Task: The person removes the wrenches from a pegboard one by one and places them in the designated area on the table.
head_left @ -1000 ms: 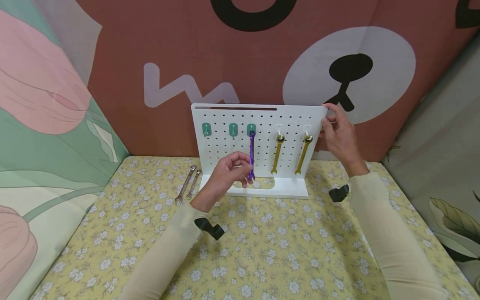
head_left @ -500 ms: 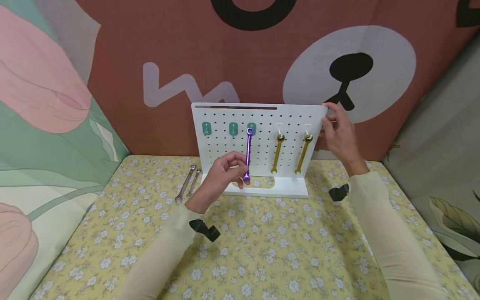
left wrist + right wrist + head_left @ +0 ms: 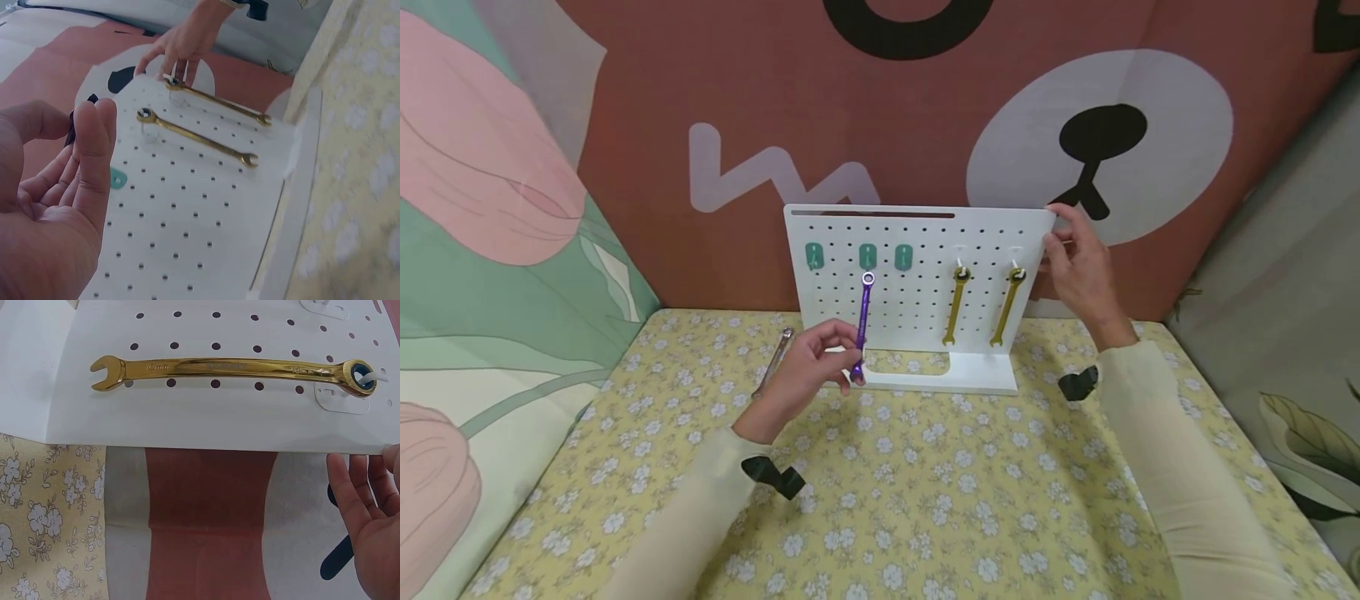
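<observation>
My left hand (image 3: 805,371) pinches a purple combination wrench (image 3: 863,317) near its lower end. The wrench stands nearly upright in front of a white pegboard (image 3: 921,296), its ring end up and apart from the hooks. In the left wrist view the fingers hide most of it. At the board's upper right edge, my right hand (image 3: 1081,271) grips with thumb in front and fingers around the side. Two gold wrenches, one inner (image 3: 956,308) and one outer (image 3: 231,369), hang by their ring ends from white hooks near that hand.
Three green hooks, left (image 3: 815,256), middle (image 3: 868,257) and right (image 3: 903,257), sit on the board with nothing hanging from them. A silver wrench (image 3: 774,362) lies on the flowered tablecloth (image 3: 925,500), partly behind my left hand. A patterned cloth backdrop (image 3: 917,133) stands behind.
My left hand has drawn the purple wrench off the right green hook, then left and down toward me. It now covers the smaller silver wrench. The right hand stays at the board's edge.
</observation>
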The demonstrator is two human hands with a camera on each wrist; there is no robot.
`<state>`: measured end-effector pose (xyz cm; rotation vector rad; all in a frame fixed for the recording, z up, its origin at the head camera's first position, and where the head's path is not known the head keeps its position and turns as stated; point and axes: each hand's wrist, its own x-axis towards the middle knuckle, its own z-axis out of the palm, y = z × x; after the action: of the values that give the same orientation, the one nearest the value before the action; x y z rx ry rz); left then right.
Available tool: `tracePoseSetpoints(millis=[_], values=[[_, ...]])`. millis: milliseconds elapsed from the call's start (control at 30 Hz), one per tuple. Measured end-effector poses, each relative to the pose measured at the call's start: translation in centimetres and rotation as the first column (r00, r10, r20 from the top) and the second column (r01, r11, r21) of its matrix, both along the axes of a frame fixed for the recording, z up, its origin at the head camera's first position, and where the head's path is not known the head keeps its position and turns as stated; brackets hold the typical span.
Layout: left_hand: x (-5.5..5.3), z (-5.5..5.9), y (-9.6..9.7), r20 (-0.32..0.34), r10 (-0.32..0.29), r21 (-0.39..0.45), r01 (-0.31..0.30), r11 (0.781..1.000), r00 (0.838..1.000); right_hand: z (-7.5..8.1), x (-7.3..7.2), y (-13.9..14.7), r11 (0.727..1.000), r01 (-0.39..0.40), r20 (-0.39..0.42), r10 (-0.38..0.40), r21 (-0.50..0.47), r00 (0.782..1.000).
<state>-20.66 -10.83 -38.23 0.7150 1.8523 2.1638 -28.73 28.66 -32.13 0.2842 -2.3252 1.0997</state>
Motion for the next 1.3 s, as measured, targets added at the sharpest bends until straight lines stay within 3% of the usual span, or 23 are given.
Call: tracePoseSetpoints(millis=[267, 567, 800, 1133, 1200, 1300], values=[[0.5, -0.8, -3.2, 0.007, 0.038, -0.118, -0.037, 0.992, 0.999, -0.1, 0.0, 0.0, 1.0, 0.0, 0.008, 0.0, -0.006, 1.0], [0.6, -2.2, -6.7, -0.029, 0.145, -0.21, -0.148, 0.967, 0.989, -0.1, 0.1, 0.0, 1.0, -0.013, 0.002, 0.013, -0.01, 1.0], [-0.4, -3.7, -9.6, -0.013, 0.275, -0.297, -0.266, 0.917, 0.961, 0.0, 0.2, 0.0, 1.0, -0.009, 0.012, 0.01, -0.012, 1.0], [-1.4, -5.8, -13.1, 0.032, 0.386, -0.42, -0.338, 0.842, 0.922, 0.0, 0.1, 0.1, 1.0, -0.013, 0.005, 0.013, -0.012, 1.0], [-1.6, -6.1, -13.7, 0.042, 0.392, -0.43, -0.338, 0.837, 0.919, 0.0, 0.1, 0.1, 1.0, -0.01, 0.002, 0.01, -0.009, 1.0], [-2.0, -6.6, -14.5, 0.08, 0.394, -0.421, -0.328, 0.846, 0.915, -0.1, 0.1, 0.1, 1.0, -0.008, -0.005, 0.008, -0.006, 1.0]])
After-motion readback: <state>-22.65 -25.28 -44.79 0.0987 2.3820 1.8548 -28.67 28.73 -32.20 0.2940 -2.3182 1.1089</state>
